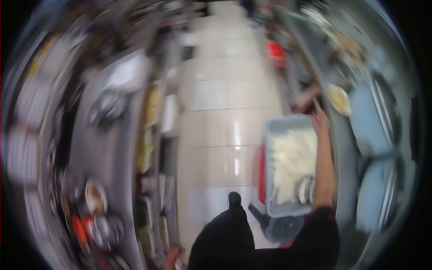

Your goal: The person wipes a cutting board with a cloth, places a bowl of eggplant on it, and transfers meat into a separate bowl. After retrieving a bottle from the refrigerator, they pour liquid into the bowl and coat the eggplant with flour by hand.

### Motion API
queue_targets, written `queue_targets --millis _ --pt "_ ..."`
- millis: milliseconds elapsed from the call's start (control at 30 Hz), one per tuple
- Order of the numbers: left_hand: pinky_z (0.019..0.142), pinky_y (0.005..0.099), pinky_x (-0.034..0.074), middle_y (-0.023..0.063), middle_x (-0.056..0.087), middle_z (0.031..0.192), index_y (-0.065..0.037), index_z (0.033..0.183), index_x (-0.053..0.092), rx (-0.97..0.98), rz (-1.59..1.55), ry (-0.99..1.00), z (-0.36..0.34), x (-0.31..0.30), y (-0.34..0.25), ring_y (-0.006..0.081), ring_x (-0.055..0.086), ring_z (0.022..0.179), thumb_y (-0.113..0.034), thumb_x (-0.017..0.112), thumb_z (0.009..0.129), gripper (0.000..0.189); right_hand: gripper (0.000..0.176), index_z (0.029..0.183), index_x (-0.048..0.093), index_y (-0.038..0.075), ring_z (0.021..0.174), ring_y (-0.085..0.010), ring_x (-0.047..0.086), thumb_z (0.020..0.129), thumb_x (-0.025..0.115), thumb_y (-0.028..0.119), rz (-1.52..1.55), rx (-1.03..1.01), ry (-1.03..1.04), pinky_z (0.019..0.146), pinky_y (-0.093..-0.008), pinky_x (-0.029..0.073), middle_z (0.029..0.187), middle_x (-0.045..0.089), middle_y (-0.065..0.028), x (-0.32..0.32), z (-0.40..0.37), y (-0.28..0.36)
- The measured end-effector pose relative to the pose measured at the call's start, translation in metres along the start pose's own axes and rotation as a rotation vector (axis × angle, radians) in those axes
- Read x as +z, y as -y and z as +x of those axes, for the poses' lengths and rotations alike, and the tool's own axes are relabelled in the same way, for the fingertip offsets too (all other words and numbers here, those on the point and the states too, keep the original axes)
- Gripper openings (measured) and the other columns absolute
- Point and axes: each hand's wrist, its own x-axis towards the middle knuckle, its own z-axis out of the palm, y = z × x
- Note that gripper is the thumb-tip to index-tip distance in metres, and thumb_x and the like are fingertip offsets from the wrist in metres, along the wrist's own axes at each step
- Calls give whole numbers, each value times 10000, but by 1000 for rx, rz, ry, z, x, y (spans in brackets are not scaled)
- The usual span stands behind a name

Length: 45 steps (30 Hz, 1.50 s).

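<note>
My right hand [320, 121] reaches forward along the right-hand counter, at the far right corner of a grey plastic tub [269, 166]. A small pale strip shows just past its fingers, but blur hides whether they hold it. Inside the tub lies a heap of white, shredded-looking food [290, 155]. A round metal item [307, 189] rests on the near right part of that heap. My left hand [174, 255] is low at the bottom edge, beside the left counter. It is partly cut off and blurred, so its grip does not show.
A tiled aisle [220, 121] runs ahead between two counters. On the left counter [105, 148] are metal bowls [107, 230] and a white plate [95, 197]. Stacked white dishes [24, 153] stand far left. A yellow-filled bowl [339, 100] and blue containers [377, 189] line the right.
</note>
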Motion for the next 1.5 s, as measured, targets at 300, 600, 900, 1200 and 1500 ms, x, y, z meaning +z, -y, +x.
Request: queue_targets --millis 300,600,900,1200,1500 --pt "751 354 546 133 694 811 -66 827 711 -130 -858 -436 -101 121 22 240 684 728 -288 575 843 261 449 1315 491 102 1066 -330 557 961 449 375 -776 490 648 834 -479 496 1316 520 -117 75 -389 -260" --pt "811 390 523 175 690 907 -67 885 718 -297 -1015 -862 -199 213 246 323 660 887 -300 637 790 265 177 1002 625 37 940 -103 570 839 691 20 -769 170 1892 737 -206 471 1073 611 -32 201 -911 -278" --pt "572 274 508 96 671 840 7 1025 626 -221 -1773 -1460 -355 133 385 158 640 710 -181 572 884 241 148 1002 627 20 1014 -120 553 860 668 32 -585 138 2079 758 -220 472 1131 587 -55 250 -1079 -277" --pt "575 269 500 102 674 846 29 1048 621 -317 -1603 -1637 -399 101 398 156 642 703 -185 594 881 273 200 1025 635 9 1031 -146 577 831 685 15 -487 264 2289 812 -256 486 1151 589 -79 277 -1169 -286" --pt "607 282 499 138 674 844 73 1035 628 -547 -1639 -1798 -428 110 433 187 655 690 -159 614 854 294 218 1038 634 0 982 -133 585 830 692 33 -430 353 2447 780 -246 498 1147 590 -79 294 -1256 -311"
